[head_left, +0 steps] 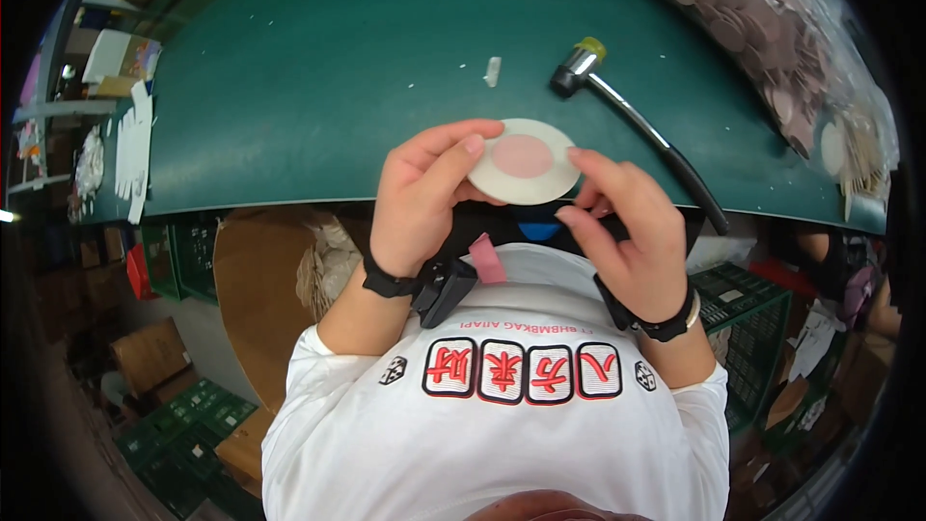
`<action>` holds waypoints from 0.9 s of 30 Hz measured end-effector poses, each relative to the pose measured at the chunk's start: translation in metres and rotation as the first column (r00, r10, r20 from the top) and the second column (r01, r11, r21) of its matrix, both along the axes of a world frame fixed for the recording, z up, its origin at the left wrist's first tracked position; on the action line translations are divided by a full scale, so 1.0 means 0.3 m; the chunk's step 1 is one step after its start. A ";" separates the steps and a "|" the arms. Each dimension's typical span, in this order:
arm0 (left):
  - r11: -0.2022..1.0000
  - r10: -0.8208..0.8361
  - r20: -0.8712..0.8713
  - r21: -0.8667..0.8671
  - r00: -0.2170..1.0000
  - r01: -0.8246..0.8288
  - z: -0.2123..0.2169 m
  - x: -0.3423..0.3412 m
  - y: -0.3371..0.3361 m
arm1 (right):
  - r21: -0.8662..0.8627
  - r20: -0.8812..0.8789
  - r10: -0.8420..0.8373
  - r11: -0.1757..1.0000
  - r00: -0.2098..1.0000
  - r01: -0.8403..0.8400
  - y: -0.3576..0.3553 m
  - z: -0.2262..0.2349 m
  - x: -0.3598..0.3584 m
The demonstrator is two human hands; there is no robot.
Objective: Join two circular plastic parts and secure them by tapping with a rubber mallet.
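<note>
Head view: both my hands pinch a white disc [526, 174] with a pink centre above the green table's [289, 116] near edge, left hand [420, 198] and right hand [622, 232] closed on its rim; I judge I'm aligning the centre, so next needs steady pressing

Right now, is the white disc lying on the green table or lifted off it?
Lifted off. Both hands, left hand and right hand, pinch the white disc by its edges, above the green table edge.

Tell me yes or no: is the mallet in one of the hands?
No. The mallet lies on the green table, while the left hand and right hand hold a white disc.
</note>
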State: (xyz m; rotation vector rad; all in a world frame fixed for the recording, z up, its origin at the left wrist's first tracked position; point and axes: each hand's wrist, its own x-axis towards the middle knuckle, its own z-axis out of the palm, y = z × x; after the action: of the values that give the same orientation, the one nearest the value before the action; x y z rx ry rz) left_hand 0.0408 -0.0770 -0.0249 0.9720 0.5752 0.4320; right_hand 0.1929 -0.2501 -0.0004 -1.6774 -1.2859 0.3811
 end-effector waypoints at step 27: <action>0.418 -0.432 -0.303 0.768 0.850 0.486 0.133 0.018 0.026 | 0.139 -0.723 -0.493 0.583 0.484 0.800 -0.378 -0.039 0.273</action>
State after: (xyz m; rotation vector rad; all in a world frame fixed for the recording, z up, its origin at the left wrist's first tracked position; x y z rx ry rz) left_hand 0.0463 -0.0691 0.0150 2.0247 0.0773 0.1415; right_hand 0.2748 -0.3637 -0.0120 -1.3149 -0.1079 0.0891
